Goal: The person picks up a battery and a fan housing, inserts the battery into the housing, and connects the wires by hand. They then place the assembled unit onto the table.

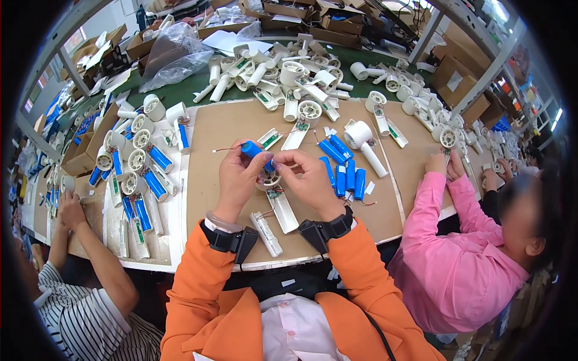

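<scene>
A blue cylindrical battery (248, 148) with thin red wires at its far end is gripped between the thumb and fingers of my left hand (235, 183). My right hand (308, 180) is closed in a pinch at the battery's near end; what its fingertips hold is too small to make out. Just below both hands lies an opened white fan housing (283, 212), its handle exposed and a small green circuit board inside; my hands partly cover its round head. Beside it, a white handle piece (265, 234) rests on the brown board.
Several blue batteries (341, 177) and a white fan (359, 133) lie right of my hands. A big pile of white fan parts (295, 75) covers the far side. Co-workers' hands (73, 212) are at work left and right (447, 165). Metal posts (489, 81) frame the table.
</scene>
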Action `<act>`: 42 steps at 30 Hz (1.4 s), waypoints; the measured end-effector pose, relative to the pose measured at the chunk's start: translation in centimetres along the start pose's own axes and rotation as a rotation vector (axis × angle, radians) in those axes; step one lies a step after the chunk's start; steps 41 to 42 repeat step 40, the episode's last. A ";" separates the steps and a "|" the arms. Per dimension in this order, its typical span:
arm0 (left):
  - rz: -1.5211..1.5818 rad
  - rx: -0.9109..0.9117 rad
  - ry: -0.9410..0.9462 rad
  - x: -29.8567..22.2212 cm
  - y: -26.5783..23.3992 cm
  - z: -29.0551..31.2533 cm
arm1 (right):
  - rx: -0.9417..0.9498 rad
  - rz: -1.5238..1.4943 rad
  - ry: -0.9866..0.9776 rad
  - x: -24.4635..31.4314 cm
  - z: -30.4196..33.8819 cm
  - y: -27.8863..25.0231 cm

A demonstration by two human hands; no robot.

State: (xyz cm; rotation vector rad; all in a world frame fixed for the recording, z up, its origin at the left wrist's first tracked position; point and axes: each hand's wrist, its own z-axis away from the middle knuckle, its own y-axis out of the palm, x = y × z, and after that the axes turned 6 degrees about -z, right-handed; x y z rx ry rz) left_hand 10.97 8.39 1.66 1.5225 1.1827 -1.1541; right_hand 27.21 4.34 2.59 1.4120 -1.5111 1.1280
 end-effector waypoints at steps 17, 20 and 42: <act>0.037 0.016 0.021 -0.9 0.5 0.4 | -0.149 0.214 -0.075 -0.8 -0.2 -0.5; 0.069 0.011 0.013 -0.8 0.1 0.2 | -0.130 0.139 -0.098 -0.4 0.0 -0.7; -0.075 0.005 0.080 -0.5 0.8 0.7 | -0.125 0.192 -0.160 0.0 0.5 0.8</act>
